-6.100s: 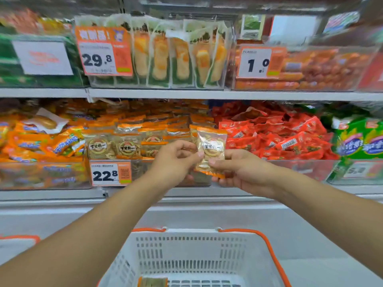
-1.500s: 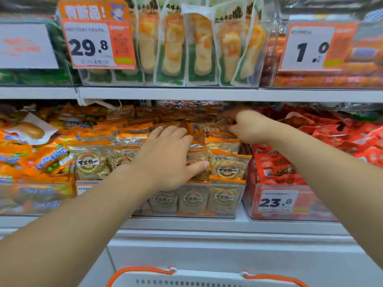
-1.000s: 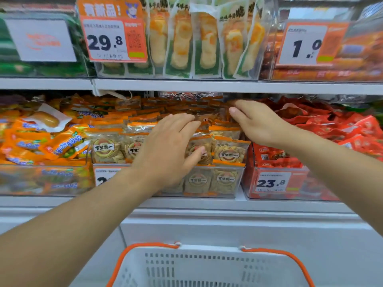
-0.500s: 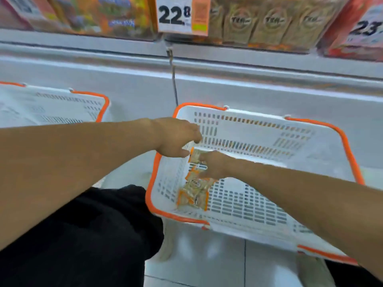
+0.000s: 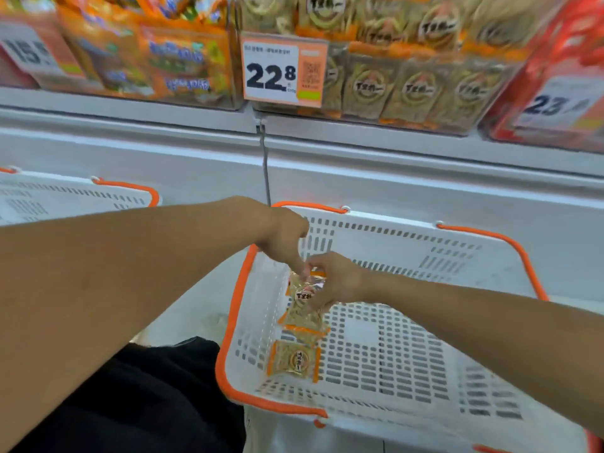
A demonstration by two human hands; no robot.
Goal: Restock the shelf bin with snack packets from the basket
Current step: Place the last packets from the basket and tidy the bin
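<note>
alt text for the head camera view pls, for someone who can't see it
Two bare hands reach into a white plastic basket with orange rim: the right hand grips a clear snack packet with orange edges, the left hand touches its top. Another identical packet lies on the basket floor. Above, a clear shelf bin of the same packets carries a 22.8 price tag.
</note>
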